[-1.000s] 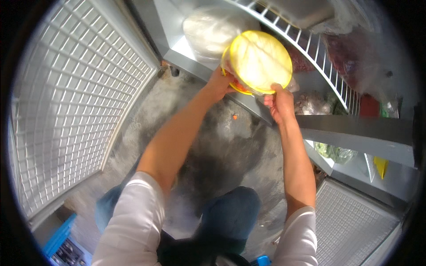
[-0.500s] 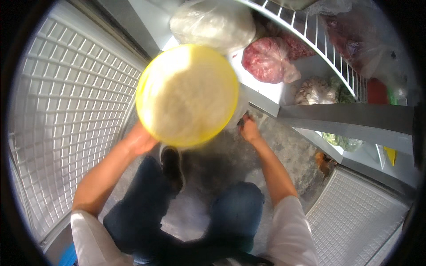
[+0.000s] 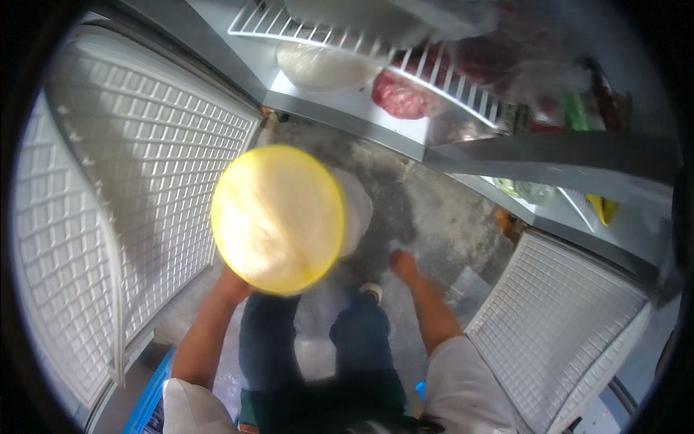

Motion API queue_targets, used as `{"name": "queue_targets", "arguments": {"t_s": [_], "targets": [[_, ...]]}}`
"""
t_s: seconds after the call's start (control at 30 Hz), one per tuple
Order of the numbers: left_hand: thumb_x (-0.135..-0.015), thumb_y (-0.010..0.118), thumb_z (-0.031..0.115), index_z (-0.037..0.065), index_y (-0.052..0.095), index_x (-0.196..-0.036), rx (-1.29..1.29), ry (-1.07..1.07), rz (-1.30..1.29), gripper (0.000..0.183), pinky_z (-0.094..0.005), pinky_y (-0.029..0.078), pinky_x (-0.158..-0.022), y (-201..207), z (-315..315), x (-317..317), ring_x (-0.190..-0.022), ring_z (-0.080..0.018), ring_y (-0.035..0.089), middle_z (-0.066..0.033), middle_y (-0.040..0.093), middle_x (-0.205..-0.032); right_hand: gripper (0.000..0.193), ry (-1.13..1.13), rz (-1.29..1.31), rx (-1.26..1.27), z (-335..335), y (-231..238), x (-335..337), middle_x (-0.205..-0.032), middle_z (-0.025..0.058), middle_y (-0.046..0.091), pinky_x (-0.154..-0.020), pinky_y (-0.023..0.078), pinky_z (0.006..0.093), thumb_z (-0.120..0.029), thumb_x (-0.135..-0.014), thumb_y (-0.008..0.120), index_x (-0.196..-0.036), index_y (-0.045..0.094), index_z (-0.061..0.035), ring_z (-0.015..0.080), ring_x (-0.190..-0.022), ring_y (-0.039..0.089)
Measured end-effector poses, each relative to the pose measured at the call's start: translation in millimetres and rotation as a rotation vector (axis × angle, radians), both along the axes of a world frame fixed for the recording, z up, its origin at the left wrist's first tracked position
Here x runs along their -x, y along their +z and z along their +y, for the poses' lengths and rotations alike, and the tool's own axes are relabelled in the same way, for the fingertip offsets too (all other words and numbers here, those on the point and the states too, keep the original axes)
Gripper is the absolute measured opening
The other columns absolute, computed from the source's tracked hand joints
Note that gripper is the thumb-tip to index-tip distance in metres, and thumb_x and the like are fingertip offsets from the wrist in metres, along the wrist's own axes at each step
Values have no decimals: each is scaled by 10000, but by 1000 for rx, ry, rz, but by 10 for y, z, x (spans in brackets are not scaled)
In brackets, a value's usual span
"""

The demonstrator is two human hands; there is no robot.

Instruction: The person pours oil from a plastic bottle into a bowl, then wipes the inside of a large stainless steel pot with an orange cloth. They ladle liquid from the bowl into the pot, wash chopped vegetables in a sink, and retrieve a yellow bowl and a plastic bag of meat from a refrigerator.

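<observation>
My left hand [image 3: 235, 284] grips the lower left side of a round yellow-rimmed tub [image 3: 338, 217], its fingers partly hidden beneath it. Pale, whitish contents show inside, blurred and bright with light. Behind the tub's right side, a whitish translucent thing [image 3: 356, 213] sticks out; its kind is hard to make out. My right hand [image 3: 403, 264] is closed, low over the grey floor and apart from the tub. Blur hides whatever may be in its fingers.
An opened fridge or freezer stands ahead, with a white wire shelf [image 3: 318, 35], bagged red meat [image 3: 401, 95] and a pale filled bag [image 3: 322, 66]. White gridded door panels flank me at left [image 3: 173, 181] and right [image 3: 564, 325]. A blue-edged crate [image 3: 148, 390] is at lower left.
The tub has moved away from the fridge, toward me and slightly left, still in my left hand. My right hand has come back too. My view and legs have shifted.
</observation>
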State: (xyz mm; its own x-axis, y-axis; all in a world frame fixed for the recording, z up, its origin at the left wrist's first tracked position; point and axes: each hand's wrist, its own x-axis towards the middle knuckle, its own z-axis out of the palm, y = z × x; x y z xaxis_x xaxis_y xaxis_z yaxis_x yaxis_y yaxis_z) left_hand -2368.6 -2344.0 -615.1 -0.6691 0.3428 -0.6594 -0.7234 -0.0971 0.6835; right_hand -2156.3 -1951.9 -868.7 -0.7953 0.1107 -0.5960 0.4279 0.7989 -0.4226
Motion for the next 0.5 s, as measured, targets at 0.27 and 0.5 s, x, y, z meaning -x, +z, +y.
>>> {"name": "queue_targets", "arguments": {"t_s": [0.27,0.5], "targets": [[-998,539,272,76,464,-1402,86,-156,14,455,-425,525,-981,1989,457,-1503,-1178,-252,600,-115,562,-1358,252,527,-384,-95,52,2789,-3285,-899,117,682,-735,533,433,-293,-738,739,-856,709,-73,311,-859,664],[-998,536,281,71,464,-1402,-205,-145,-128,460,-431,525,-983,3316,855,-2472,-1180,-254,599,-118,565,-1356,181,-1456,-238,218,-283,4514,-5433,-663,67,647,-527,521,368,-247,-822,679,-777,671,-72,226,-634,675]]}}
